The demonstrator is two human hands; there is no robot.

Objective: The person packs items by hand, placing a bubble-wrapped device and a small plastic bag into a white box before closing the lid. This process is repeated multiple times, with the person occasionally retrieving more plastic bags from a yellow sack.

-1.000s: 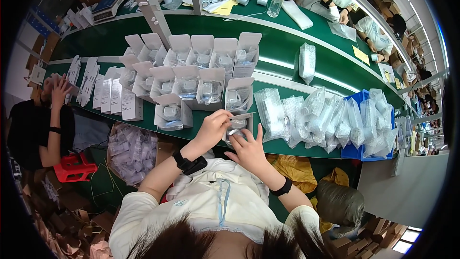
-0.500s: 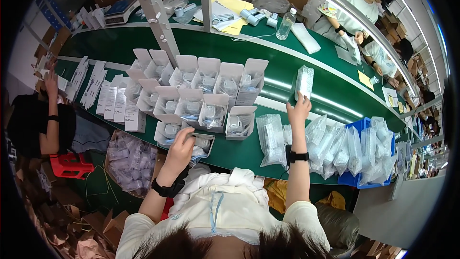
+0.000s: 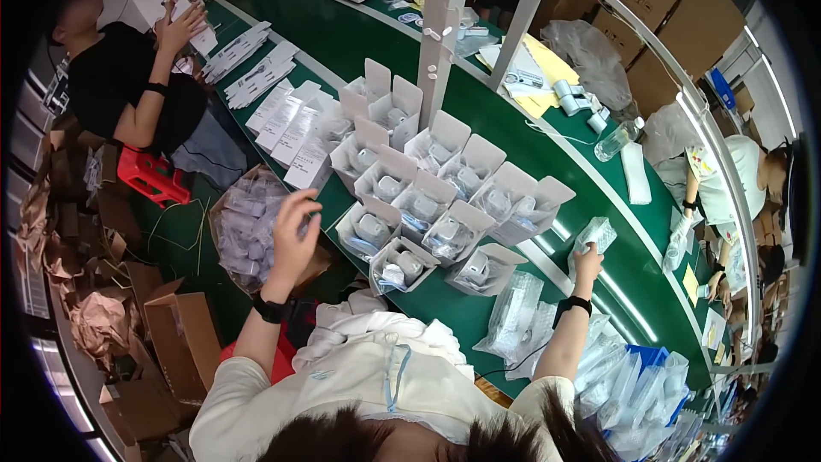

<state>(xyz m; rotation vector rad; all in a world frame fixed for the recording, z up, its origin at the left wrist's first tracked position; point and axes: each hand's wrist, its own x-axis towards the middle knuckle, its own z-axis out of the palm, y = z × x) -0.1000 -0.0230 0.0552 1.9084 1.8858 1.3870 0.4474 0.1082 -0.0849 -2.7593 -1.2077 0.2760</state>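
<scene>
My left hand (image 3: 295, 235) is raised with fingers apart and holds nothing. It hovers beside the table edge, near the closed white boxes (image 3: 310, 158). My right hand (image 3: 587, 263) grips the near end of a bubble-wrapped packet (image 3: 596, 237), over the green belt. Between my hands stand several open white boxes (image 3: 459, 227) with raised flaps. Inside them lie small white devices in clear bags. The nearest open box (image 3: 402, 267) is at the table's front edge. What the packet contains cannot be made out.
Bubble-wrap bags (image 3: 515, 316) lie near my right forearm, and more fill a blue crate (image 3: 646, 355). At the left, a carton of bagged parts (image 3: 248, 231) stands below the table. A metal post (image 3: 445, 34) rises behind the boxes. Co-workers sit at left and right.
The view has swung toward the left. My left hand has come off the front open box and moved left, its fingers spread. My right hand still holds the bubble-wrapped packet.
</scene>
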